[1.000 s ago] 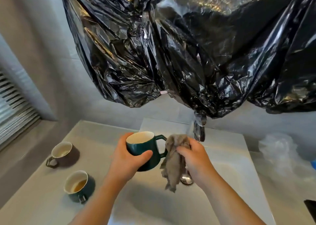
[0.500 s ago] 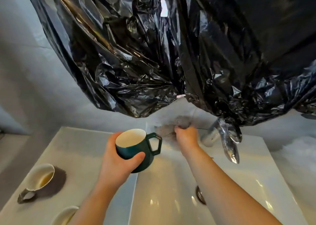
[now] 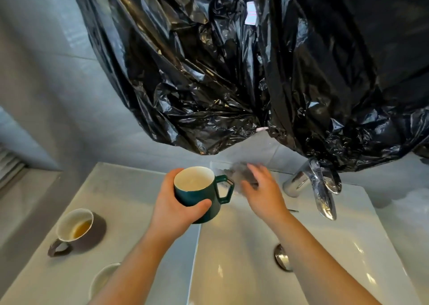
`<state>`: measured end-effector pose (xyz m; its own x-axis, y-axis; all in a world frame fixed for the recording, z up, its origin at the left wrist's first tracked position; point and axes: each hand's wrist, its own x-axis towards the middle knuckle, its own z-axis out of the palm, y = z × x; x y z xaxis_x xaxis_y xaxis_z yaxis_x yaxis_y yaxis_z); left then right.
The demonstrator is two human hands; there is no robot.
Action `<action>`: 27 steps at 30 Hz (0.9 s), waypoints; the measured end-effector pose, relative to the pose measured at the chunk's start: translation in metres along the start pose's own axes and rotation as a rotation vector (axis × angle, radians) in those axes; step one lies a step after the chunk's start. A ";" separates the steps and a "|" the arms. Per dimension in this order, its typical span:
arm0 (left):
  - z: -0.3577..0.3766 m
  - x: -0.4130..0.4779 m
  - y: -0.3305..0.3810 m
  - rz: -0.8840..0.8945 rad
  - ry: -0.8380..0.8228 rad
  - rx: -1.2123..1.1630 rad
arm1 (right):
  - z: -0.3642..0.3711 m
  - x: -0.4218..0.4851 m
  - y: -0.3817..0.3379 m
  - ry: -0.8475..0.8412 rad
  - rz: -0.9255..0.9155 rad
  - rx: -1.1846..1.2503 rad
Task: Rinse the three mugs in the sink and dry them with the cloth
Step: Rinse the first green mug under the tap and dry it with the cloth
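My left hand grips a dark green mug with a white inside, upright above the left rim of the white sink. The grey cloth lies on the back ledge of the sink, blurred. Just in front of it my right hand hovers with relaxed, spread fingers and holds nothing. A brown mug with some amber liquid stands on the counter at the left. Only the rim of a third mug shows at the bottom left, partly behind my left forearm.
A chrome tap juts over the sink at the back right. The metal drain sits in the basin by my right forearm. Black plastic sheeting hangs low over the wall behind. Clear crumpled plastic lies at the right.
My right hand carried the cloth from beside the mug to the back ledge and let it go, its fingers now spread. The left hand keeps hold of the green mug.
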<state>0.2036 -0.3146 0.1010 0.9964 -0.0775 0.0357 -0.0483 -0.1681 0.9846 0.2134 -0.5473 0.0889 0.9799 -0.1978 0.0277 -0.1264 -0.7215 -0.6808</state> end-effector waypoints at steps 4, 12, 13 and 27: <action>-0.015 -0.023 0.010 0.026 -0.058 0.041 | -0.011 -0.056 -0.055 -0.258 -0.042 0.494; -0.067 -0.075 0.021 -0.084 0.001 0.190 | 0.016 -0.095 -0.100 -0.239 -0.077 0.450; -0.077 -0.077 0.019 -0.112 0.042 0.232 | 0.027 -0.097 -0.106 -0.217 -0.077 0.487; -0.226 0.015 -0.034 -0.246 -0.150 0.028 | 0.136 -0.019 -0.207 -0.627 -0.161 0.456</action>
<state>0.2358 -0.0882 0.1068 0.9569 -0.1756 -0.2312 0.1892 -0.2270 0.9553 0.2421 -0.3038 0.1296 0.9021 0.3947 -0.1746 -0.0332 -0.3399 -0.9399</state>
